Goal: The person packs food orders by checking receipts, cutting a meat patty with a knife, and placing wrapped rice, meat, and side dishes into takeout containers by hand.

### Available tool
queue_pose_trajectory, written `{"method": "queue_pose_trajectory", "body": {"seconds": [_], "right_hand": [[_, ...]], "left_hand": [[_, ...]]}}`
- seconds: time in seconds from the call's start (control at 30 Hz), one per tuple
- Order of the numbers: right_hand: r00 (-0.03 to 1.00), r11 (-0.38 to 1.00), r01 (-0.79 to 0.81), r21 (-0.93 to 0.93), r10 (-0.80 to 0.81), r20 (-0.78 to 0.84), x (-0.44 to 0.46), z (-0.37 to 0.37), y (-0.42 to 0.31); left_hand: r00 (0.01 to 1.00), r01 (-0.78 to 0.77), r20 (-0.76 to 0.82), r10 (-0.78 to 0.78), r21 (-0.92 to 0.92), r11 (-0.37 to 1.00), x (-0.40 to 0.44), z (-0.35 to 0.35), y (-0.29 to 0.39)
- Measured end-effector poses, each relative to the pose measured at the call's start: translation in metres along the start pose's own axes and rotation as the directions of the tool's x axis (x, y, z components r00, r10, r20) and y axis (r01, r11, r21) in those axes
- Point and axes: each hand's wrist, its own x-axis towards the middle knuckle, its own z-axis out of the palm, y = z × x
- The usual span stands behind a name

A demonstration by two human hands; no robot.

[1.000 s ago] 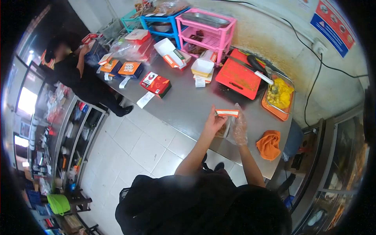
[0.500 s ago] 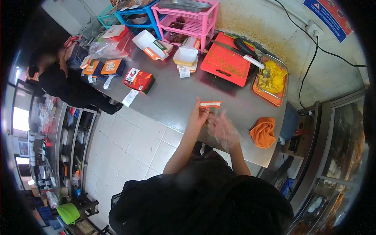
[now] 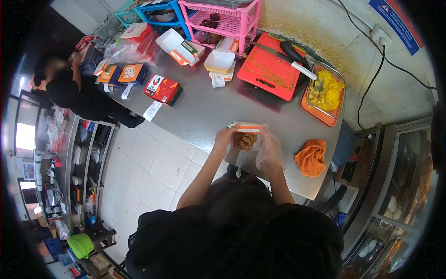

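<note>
The right hand (image 3: pixel 268 149), in a clear glove, has come back from a blurred move and now holds the right side of the small box (image 3: pixel 252 130), while the left hand (image 3: pixel 225 138) grips the other side. So the hands are apart with the box clamped between them, over the near edge of the metal table (image 3: pixel 211 111). It is open, and brown food (image 3: pixel 245 141) shows inside, which suggests it is steadied for handling. The fingertips beneath are hidden, and whether the box touches the table I cannot tell. The pink rack (image 3: pixel 241 23) is cut off at the top
</note>
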Motion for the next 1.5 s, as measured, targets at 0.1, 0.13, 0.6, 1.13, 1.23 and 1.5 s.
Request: {"method": "queue_pose_trajectory", "body": {"seconds": [0.1,0.13,0.6,1.13,1.23,1.5], "right_hand": [[0.964,0.961,0.244,-0.133,-0.225,0.143,-0.021,0.001,0.001],[0.93,0.943,0.325,0.071,-0.332,0.159,-0.032,0.005,-0.001],[0.987,0.982,-0.08,0.171,0.054,0.148,0.016,-0.017,0.066],[0.95,0.967,-0.205,0.148,0.161,0.268,0.032,-0.014,0.093],[0.925,0.433,0.331,-0.839,-0.323,0.198,0.042,-0.034,0.111],[0.567,-0.213,0.72,-0.661,-0.369,0.737,0.042,0.026,-0.004]], "left_hand": [[0.977,-0.057,0.204,0.058,-0.014,0.998,0.012,-0.018,-0.035],[0.965,-0.013,0.263,-0.001,0.049,0.999,0.011,-0.023,-0.043],[0.897,0.28,0.395,-0.2,-0.155,0.948,0.039,-0.026,-0.089],[0.96,0.251,0.247,-0.13,-0.559,0.791,0.047,-0.004,-0.13],[0.971,0.233,0.17,-0.171,-0.479,0.846,0.049,-0.001,-0.128],[0.92,-0.114,-0.242,0.309,0.589,0.8,0.039,0.006,-0.098]]}}
